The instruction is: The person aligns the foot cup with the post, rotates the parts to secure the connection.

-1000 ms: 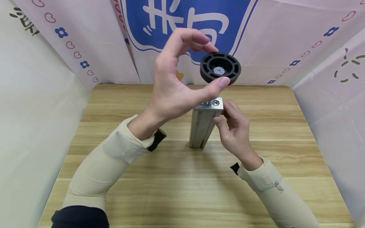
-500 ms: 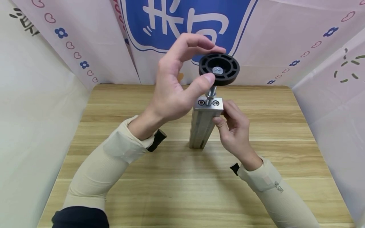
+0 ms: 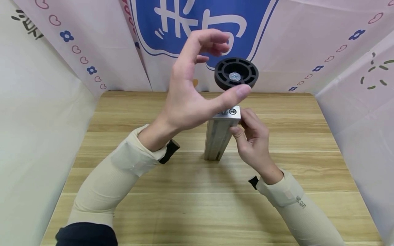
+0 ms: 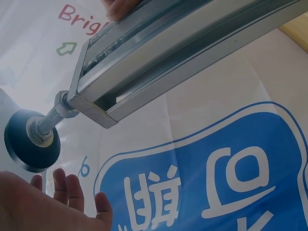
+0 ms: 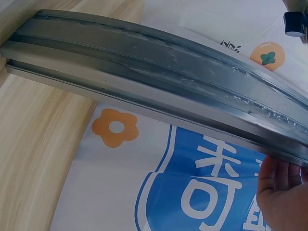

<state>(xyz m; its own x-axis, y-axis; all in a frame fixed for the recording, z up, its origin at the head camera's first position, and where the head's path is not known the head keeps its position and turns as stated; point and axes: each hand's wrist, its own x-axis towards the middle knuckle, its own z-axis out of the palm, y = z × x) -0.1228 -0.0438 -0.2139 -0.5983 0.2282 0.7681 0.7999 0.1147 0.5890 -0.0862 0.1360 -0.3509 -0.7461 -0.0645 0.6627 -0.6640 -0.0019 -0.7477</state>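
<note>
L hand (image 3: 187, 97) nr disc (image 3: 235, 77), R (image 3: 254, 136) on post (image 3: 218, 135)

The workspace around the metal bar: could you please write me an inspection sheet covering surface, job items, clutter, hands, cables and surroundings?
Surface: wooden table, light wood grain.
Job items: metal bar stands on end on the table; a threaded rod with a nut joins its top to a black disc.
Clutter: nothing seen.
Left hand: thumb overlaps the disc's near edge in the head view, fingers apart from it; thumb contact cannot be told.
Right hand: grips the bar near its top.
Cables: nothing seen.
Surroundings: printed backdrop behind the table; pale side panels left and right.
</note>
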